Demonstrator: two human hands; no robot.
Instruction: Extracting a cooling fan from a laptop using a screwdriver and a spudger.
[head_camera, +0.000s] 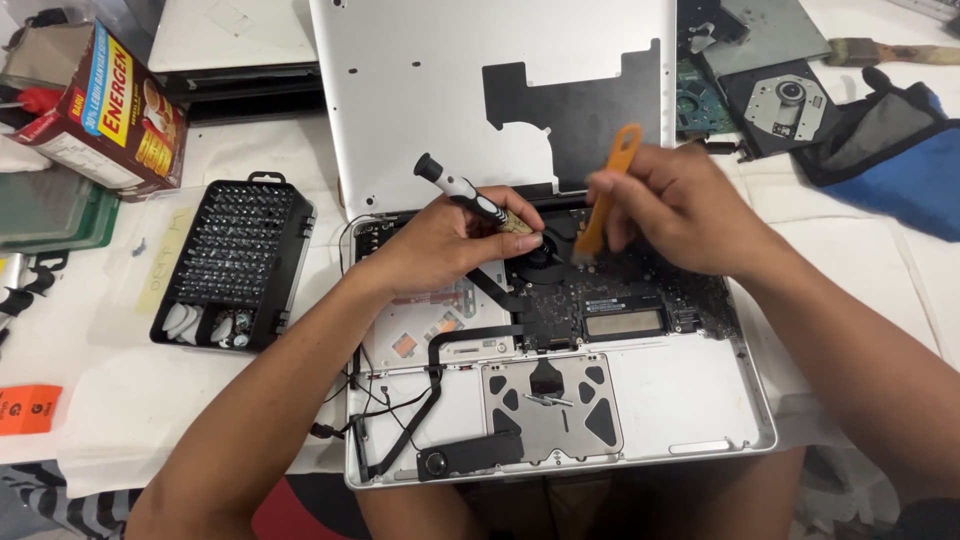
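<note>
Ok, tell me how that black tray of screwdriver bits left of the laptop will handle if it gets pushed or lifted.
The bit tray lies flat and low on the white table, so it probably slides rather than tips. It is packed with rows of what look like metal bits, so it is likely heavy for its size. It is open on top, so tilting it may spill bits.

A black bit case (235, 265), a printed carton (105, 110), an optical drive (785, 105), and a blue pouch (900, 160).
</note>
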